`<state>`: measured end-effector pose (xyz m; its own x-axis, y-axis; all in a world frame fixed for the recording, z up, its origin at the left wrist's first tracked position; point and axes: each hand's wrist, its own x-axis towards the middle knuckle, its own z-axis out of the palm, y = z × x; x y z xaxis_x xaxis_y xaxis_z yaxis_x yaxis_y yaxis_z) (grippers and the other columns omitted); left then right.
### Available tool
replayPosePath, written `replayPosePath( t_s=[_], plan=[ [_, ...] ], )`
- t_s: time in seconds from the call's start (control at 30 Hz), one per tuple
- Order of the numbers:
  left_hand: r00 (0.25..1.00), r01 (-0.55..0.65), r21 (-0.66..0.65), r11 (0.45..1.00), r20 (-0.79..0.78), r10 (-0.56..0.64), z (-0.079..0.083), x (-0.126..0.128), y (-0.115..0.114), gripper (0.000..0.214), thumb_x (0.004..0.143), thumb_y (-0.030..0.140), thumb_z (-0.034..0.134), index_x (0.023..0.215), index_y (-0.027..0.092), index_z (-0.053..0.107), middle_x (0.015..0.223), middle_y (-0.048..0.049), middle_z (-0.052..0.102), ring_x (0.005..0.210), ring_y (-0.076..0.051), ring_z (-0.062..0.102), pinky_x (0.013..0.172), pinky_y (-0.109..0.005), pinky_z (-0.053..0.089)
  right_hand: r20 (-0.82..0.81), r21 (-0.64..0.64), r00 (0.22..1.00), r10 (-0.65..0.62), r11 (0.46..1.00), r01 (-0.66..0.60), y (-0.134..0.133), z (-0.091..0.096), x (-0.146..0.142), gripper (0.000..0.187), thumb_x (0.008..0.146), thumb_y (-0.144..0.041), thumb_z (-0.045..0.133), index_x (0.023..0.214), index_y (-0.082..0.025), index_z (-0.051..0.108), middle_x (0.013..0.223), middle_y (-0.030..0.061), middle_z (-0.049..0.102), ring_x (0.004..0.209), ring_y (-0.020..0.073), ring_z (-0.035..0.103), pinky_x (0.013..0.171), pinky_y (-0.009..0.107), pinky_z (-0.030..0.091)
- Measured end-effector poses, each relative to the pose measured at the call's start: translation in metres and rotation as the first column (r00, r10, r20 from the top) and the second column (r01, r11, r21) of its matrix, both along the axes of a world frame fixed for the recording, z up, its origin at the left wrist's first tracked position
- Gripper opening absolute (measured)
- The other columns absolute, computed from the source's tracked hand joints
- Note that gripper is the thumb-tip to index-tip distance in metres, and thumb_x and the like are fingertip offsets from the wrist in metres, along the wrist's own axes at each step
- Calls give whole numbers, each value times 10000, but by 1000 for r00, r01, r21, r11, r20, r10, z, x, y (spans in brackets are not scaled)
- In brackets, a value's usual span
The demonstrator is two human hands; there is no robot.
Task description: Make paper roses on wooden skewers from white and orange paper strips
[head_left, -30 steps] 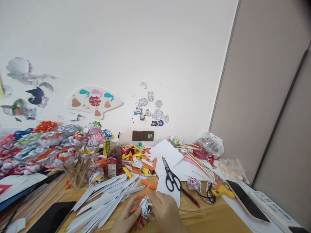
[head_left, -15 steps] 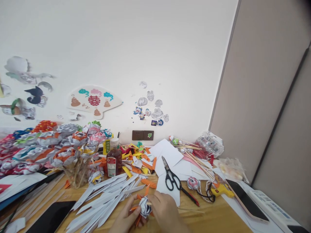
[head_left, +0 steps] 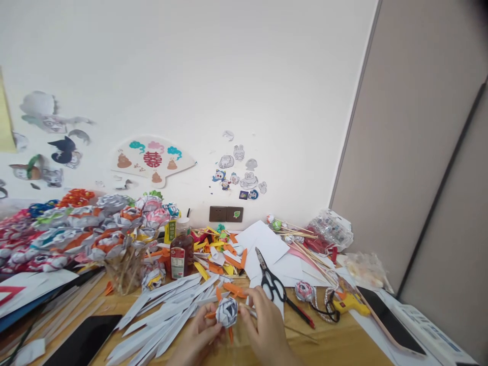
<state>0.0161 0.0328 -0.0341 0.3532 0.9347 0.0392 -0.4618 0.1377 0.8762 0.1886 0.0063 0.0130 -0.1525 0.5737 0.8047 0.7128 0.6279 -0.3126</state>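
A small white paper flower [head_left: 226, 311] with orange paper strips [head_left: 231, 334] sticking out around it is low in the middle of the view. My left hand [head_left: 199, 330] is closed on it from the left, thumb against its lower side. Just right of the flower, my right hand [head_left: 264, 321] pinches a thin wooden stick [head_left: 303, 335] between thumb and fingers. One end of the stick meets the flower's right side; the other pokes out past the hand. Whether the stick is fixed to the flower, I cannot tell.
Folded white paper strips [head_left: 160, 317] lie left of my hands. Black-handled scissors [head_left: 272, 282] and a yellow glue gun [head_left: 351, 303] are to the right. Behind stand a honey-coloured bottle [head_left: 182, 254] and many paper flowers [head_left: 82, 218]. Phones [head_left: 86, 340] flank the work area.
The flower has turned so its white rounded face shows more fully and sits slightly higher. My right hand has shifted a little right, its fingers opened around the stick, which now tilts more.
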Motion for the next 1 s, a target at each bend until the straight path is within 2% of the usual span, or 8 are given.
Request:
replayPosePath(
  t_s=[0.23,0.33,0.5,0.57,0.63,0.77,0.9,1.0],
  plan=[
    [995,42,28,999,89,-44,-1,6,-6,511,551,338,870,800,247,433,630,48,699,517,-125,607,491,-204,334,-94,-73,991,92,992,-99,6,-7,1,145,926,-197,392,865,-203,523,771,9,572,675,153,587,606,234,431],
    [996,32,37,999,78,-34,-2,8,-7,555,561,359,866,897,260,434,630,44,700,528,-138,617,502,-212,355,-85,-99,985,147,983,-156,5,-8,0,136,913,-179,412,849,-200,529,791,15,567,705,155,580,619,234,429],
    [999,22,87,996,34,-25,-3,9,-10,855,551,334,870,1209,279,328,701,21,704,604,-171,633,571,-261,422,-79,-139,973,215,964,-225,3,-9,-4,141,910,-169,412,838,-191,531,806,27,560,725,161,569,624,241,419],
    [999,13,99,995,29,-16,-5,9,-11,959,520,331,884,1265,282,281,731,16,699,620,-177,629,601,-280,439,-86,-155,969,230,958,-241,2,-8,-4,150,909,-168,404,835,-186,533,815,35,559,738,166,568,634,248,418],
    [1000,-9,110,994,12,8,-6,9,-10,948,490,323,896,1244,284,323,783,4,698,634,-180,624,617,-291,448,-92,-167,967,239,953,-252,1,-6,-4,150,908,-173,411,825,-186,535,816,36,555,746,169,565,640,252,415],
    [999,-49,93,994,-14,50,-5,7,-9,778,458,313,904,1081,292,438,864,7,687,653,-179,628,618,-292,458,-89,-183,956,279,939,-291,0,-1,-2,132,908,-196,457,809,-191,546,832,35,551,760,169,563,659,255,412],
    [1000,-17,91,996,15,16,0,7,-13,689,499,285,884,1006,295,417,787,49,673,571,-156,627,541,-266,437,-111,-195,942,317,923,-333,0,0,1,133,906,-156,452,842,-199,559,834,33,556,766,165,563,668,248,421],
    [999,-19,81,997,-27,21,4,8,-16,609,544,238,861,948,278,408,717,60,673,551,-157,638,535,-260,426,-151,-169,937,315,926,-338,2,-3,1,154,907,-131,429,903,-206,564,847,32,561,779,164,565,681,250,424]
  ],
)
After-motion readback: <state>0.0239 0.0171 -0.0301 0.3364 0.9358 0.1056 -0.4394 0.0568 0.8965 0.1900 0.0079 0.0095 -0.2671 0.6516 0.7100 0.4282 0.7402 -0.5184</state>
